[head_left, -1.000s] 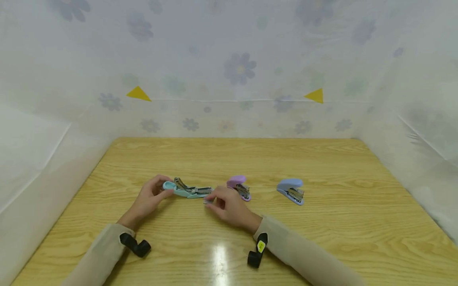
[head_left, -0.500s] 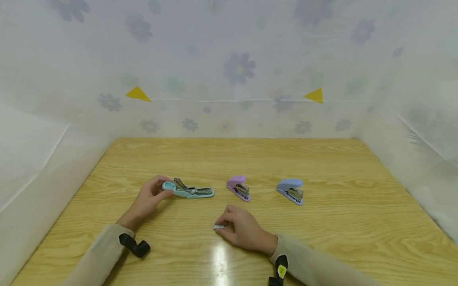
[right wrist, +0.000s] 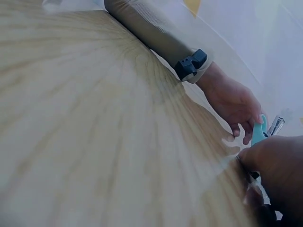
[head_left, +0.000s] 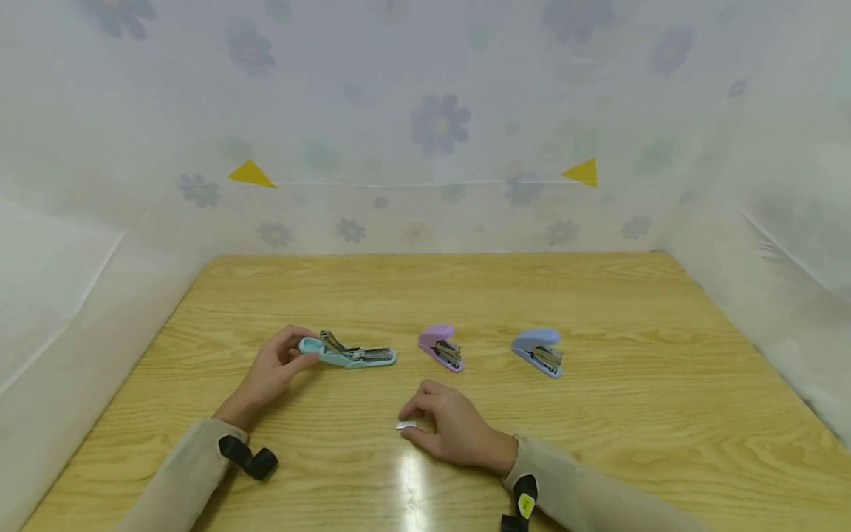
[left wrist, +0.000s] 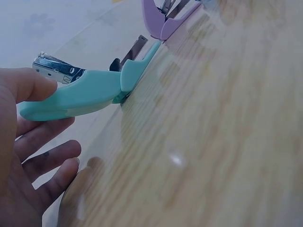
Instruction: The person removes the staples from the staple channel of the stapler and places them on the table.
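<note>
A mint-green stapler (head_left: 355, 358) lies flipped wide apart on the table, its metal magazine exposed. My left hand (head_left: 271, 367) grips the handle end, thumb on the near side; in the left wrist view the thumb (left wrist: 35, 85) presses against the raised handle and the lower fingers spread beneath it. Nearer the table's front, my right hand (head_left: 455, 427) pinches a small silvery strip of staples (head_left: 405, 425) between thumb and index finger, low at the tabletop. In the right wrist view the back of this hand hides the strip.
A purple stapler (head_left: 442, 347) stands right of the green one, and a blue stapler (head_left: 537, 352) farther right. The wood-grain table (head_left: 631, 443) is bounded by pale flowered curtains (head_left: 346, 74) at the back and sides.
My right hand has moved away from the green stapler's front end, toward the table's near side, with the strip of staples. My left hand keeps its hold on the green stapler.
</note>
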`<state>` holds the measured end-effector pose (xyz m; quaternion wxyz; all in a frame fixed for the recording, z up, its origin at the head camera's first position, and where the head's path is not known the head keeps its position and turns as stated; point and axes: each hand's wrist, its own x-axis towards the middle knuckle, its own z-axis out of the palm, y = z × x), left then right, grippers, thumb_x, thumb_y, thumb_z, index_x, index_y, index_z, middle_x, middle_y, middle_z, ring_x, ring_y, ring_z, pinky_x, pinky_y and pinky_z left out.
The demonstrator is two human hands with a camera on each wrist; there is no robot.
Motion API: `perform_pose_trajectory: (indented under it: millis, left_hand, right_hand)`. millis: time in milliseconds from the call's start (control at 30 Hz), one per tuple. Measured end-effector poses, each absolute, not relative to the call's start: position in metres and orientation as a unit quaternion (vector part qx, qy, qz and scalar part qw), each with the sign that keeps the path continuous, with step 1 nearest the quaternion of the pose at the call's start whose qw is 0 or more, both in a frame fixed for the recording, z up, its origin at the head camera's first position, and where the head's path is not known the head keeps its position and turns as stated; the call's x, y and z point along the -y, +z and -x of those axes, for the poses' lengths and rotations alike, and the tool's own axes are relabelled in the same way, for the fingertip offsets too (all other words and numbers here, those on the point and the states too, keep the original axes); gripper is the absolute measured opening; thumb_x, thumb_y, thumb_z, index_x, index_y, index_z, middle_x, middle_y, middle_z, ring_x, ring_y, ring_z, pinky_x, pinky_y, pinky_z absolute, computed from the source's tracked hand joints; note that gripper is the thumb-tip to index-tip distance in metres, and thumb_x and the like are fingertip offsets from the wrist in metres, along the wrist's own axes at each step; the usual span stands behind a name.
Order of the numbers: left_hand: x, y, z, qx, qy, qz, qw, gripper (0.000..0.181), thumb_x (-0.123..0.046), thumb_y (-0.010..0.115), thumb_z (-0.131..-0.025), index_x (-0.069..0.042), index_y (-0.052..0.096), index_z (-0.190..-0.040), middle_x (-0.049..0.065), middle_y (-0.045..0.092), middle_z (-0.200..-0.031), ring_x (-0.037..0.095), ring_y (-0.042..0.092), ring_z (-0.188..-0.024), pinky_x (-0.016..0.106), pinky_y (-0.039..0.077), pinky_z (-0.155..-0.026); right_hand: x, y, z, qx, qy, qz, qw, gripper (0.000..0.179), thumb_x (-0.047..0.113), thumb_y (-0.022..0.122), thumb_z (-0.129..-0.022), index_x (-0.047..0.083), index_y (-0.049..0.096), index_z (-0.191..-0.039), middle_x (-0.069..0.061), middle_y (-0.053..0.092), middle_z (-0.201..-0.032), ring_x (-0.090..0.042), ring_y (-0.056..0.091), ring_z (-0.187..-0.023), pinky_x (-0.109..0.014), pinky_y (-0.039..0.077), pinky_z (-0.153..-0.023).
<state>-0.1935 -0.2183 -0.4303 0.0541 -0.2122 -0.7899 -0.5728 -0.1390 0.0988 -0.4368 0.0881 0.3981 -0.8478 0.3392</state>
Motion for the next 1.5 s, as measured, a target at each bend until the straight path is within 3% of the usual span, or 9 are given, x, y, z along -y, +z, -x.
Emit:
perform_pose_trajectory:
  millis: [100,300,433,733,1067,1167,1300,1400,1500]
  left_hand:
    - [0.219,-0.431,0.193,0.789,-0.573,0.213,0.058,0.023,0.003,0.059,-0.092,0.006,0.055,-0.114,-0.010,0.063,-0.096,0.001,0.054,-0.081,0.021,0.047,-0.065]
    - [0.218,-0.435,0.194,0.791,-0.571,0.214,0.055,0.023,0.002,0.060,-0.092,0.004,0.056,-0.114,-0.009,0.063,-0.098,0.002,0.056,-0.084,0.021,0.049,-0.068]
    - [0.219,-0.435,0.195,0.791,-0.570,0.215,0.055,0.023,0.001,0.060,-0.092,0.004,0.056,-0.114,-0.009,0.062,-0.098,0.001,0.056,-0.085,0.021,0.048,-0.068]
    - [0.222,-0.433,0.192,0.790,-0.570,0.215,0.069,0.023,0.004,0.060,-0.090,0.006,0.055,-0.112,-0.012,0.063,-0.099,-0.001,0.055,-0.086,0.019,0.047,-0.068]
    - [0.223,-0.430,0.195,0.793,-0.563,0.222,0.068,0.025,0.004,0.060,-0.090,0.005,0.054,-0.114,-0.012,0.061,-0.101,-0.001,0.054,-0.087,0.020,0.046,-0.067]
    - [0.222,-0.429,0.193,0.781,-0.571,0.237,0.083,0.028,0.008,0.059,-0.088,0.006,0.052,-0.116,-0.007,0.059,-0.114,0.002,0.054,-0.099,0.018,0.048,-0.073]
    - [0.219,-0.426,0.192,0.775,-0.582,0.227,0.094,0.037,0.008,0.054,-0.090,0.010,0.043,-0.125,0.012,0.044,-0.134,0.009,0.046,-0.117,0.016,0.042,-0.087]
    - [0.217,-0.420,0.194,0.778,-0.578,0.227,0.099,0.042,0.007,0.052,-0.091,0.012,0.037,-0.130,0.017,0.038,-0.138,0.012,0.040,-0.123,0.020,0.038,-0.093]
    - [0.213,-0.412,0.196,0.782,-0.556,0.253,0.126,0.043,0.011,0.056,-0.087,0.008,0.042,-0.128,0.016,0.042,-0.135,0.014,0.040,-0.124,0.025,0.038,-0.097]
  right_hand:
    - [-0.100,-0.437,0.140,0.827,0.380,-0.398,0.121,0.017,0.014,0.077,-0.079,0.013,0.068,-0.093,0.005,0.057,-0.081,-0.002,0.049,-0.068,-0.011,0.041,-0.062]
    - [-0.114,-0.436,0.155,0.777,0.443,-0.353,0.274,0.026,-0.006,0.069,-0.075,0.004,0.059,-0.096,-0.003,0.051,-0.076,-0.003,0.038,-0.056,-0.009,0.033,-0.052]
    - [-0.131,-0.438,0.169,0.784,0.439,-0.309,0.313,0.026,-0.009,0.068,-0.073,-0.002,0.058,-0.096,-0.009,0.050,-0.076,-0.006,0.038,-0.056,-0.011,0.032,-0.052]
    - [-0.154,-0.443,0.186,0.853,0.383,-0.274,0.227,0.050,0.009,0.073,-0.078,-0.007,0.051,-0.120,-0.010,0.050,-0.088,0.000,0.037,-0.060,-0.019,0.037,-0.054]
    - [-0.149,-0.440,0.190,0.902,0.311,-0.232,0.189,0.051,0.025,0.078,-0.075,0.001,0.055,-0.114,-0.004,0.054,-0.086,-0.010,0.043,-0.068,-0.022,0.038,-0.055]
    - [-0.148,-0.439,0.189,0.908,0.295,-0.228,0.190,0.047,0.026,0.079,-0.074,0.004,0.057,-0.109,-0.003,0.054,-0.085,-0.010,0.045,-0.070,-0.022,0.039,-0.055]
    - [-0.149,-0.438,0.189,0.911,0.290,-0.231,0.184,0.045,0.025,0.080,-0.074,0.004,0.057,-0.107,-0.003,0.055,-0.085,-0.010,0.046,-0.070,-0.022,0.040,-0.056]
    - [-0.150,-0.437,0.190,0.910,0.290,-0.236,0.180,0.043,0.025,0.080,-0.074,0.005,0.058,-0.106,-0.003,0.055,-0.085,-0.011,0.047,-0.071,-0.023,0.041,-0.057]
    - [-0.150,-0.437,0.192,0.911,0.289,-0.238,0.175,0.041,0.025,0.080,-0.075,0.007,0.059,-0.104,-0.002,0.057,-0.086,-0.011,0.049,-0.071,-0.023,0.041,-0.058]
